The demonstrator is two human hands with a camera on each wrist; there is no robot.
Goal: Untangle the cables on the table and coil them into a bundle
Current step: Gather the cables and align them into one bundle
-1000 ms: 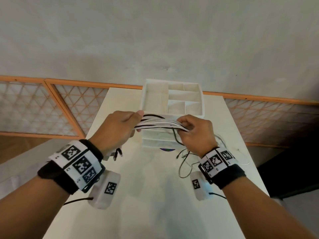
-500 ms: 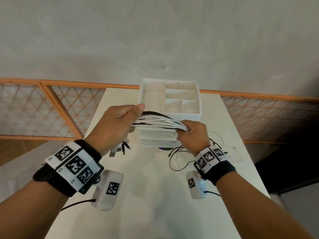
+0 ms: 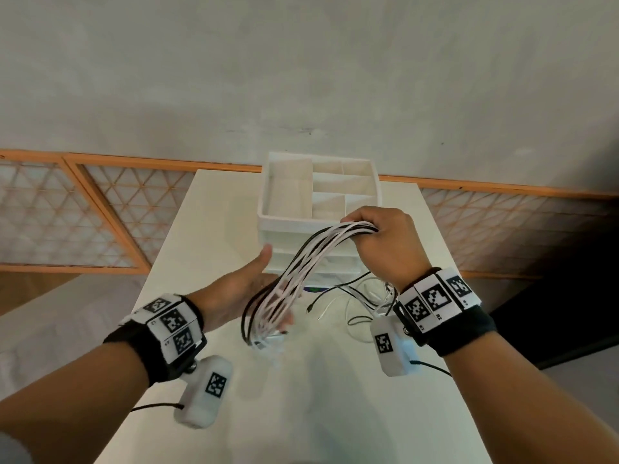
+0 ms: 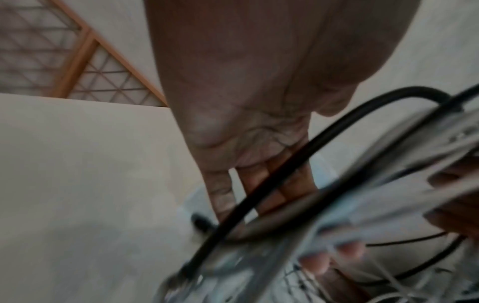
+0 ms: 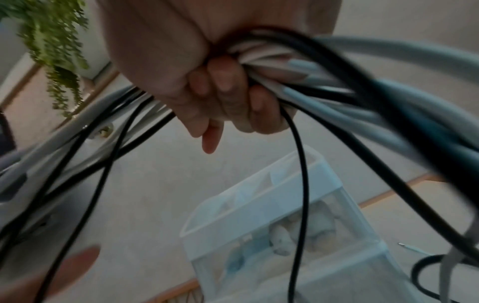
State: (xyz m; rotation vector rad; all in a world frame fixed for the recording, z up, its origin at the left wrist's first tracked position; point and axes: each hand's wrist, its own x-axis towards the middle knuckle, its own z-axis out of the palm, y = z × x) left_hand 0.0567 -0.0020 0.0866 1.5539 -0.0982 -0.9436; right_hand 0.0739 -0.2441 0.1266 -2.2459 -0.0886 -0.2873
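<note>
A bundle of white and black cables [image 3: 301, 269] slants steeply from upper right to lower left above the table [image 3: 301, 396]. My right hand [image 3: 371, 229] grips its upper end in a fist, as the right wrist view shows [image 5: 220, 92] with cables [image 5: 324, 78] fanning out. My left hand [image 3: 264, 296] is low, palm turned up and thumb lifted clear. Its fingers [image 4: 259, 184] pass under the bundle's lower loop [image 4: 362, 184] and the tips curl up round it. Loose thin cable ends [image 3: 355, 296] trail on the table under my right wrist.
A white drawer organiser [image 3: 291, 226] with open top compartments stands at the table's far end, just behind both hands; it also shows in the right wrist view [image 5: 259, 211]. A wooden lattice rail [image 3: 83, 212] runs along the wall. A hanging plant [image 5: 57, 51] is off to one side.
The bundle was held level between both hands. My right hand has lifted its end up and right; my left hand has dropped toward the table and turned palm up, thumb released.
</note>
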